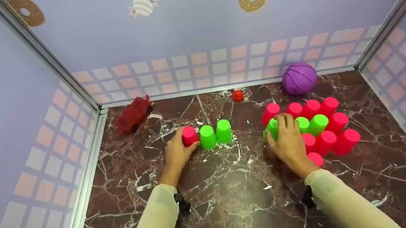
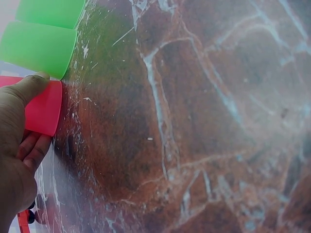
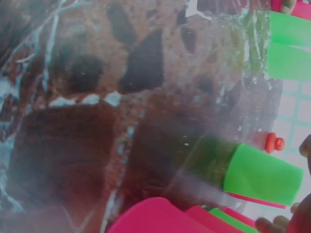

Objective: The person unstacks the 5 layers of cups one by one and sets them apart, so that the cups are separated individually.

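Note:
Upside-down plastic cups in pinkish red and green stand on the marbled surface. My left hand (image 1: pixel 178 150) grips a red cup (image 1: pixel 190 135), thumb on one side and fingers on the other. Right beside it are two green cups (image 1: pixel 208 137), shown stacked edge to edge in the left wrist view. My right hand (image 1: pixel 287 143) has its thumb and fingers around a green cup (image 1: pixel 271 129) at the left edge of a larger group. In the right wrist view that green cup (image 3: pixel 262 174) appears between the thumb and fingers, and the hand is mostly out of frame.
Several red cups (image 1: pixel 346 142) and two more green cups (image 1: pixel 318 124) stand close around my right hand. A purple ball (image 1: pixel 299 78) and a small red object (image 1: pixel 237 95) lie by the back wall. A dark red toy (image 1: pixel 133 115) sits at the back left. Patterned walls enclose three sides.

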{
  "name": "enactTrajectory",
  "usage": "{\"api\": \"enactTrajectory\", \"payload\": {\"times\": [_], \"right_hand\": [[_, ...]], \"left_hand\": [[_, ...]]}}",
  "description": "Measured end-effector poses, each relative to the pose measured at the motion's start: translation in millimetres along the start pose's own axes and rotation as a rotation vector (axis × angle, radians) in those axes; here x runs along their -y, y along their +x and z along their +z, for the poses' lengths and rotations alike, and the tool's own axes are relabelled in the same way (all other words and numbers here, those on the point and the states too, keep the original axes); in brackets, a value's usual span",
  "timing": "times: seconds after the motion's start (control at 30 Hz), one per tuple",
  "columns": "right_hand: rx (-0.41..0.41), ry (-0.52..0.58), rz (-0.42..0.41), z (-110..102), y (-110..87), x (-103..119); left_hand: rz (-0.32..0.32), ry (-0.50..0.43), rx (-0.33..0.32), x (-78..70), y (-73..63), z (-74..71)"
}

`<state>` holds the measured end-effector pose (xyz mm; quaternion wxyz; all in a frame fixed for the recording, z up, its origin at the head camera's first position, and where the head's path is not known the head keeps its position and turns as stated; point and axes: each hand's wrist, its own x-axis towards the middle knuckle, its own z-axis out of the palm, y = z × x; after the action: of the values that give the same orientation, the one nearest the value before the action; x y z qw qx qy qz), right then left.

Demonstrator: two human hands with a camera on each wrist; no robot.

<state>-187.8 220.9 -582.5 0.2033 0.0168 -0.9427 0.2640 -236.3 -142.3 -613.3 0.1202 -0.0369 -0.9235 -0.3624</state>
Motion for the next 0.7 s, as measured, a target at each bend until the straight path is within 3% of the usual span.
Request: {"api": "enactTrajectory", "payload": {"times": [0.17,0.4,0.7], "right_hand": [[-0.029,0.009,-0.134,-6.7,13.8,14.2],[0.111,0.032,-0.295,-22.7,45.3,40.1],[0.234,0.061,-0.349,-9.0,69.6,63.8]], "left_hand": [[-0.024,0.007,0.009,2.5,-0.1,-3.3],[-0.041,0.010,0.032,2.1,1.0,-4.6],[-0.034,0.023,0.036,-1.5,0.8,-2.1]]}}
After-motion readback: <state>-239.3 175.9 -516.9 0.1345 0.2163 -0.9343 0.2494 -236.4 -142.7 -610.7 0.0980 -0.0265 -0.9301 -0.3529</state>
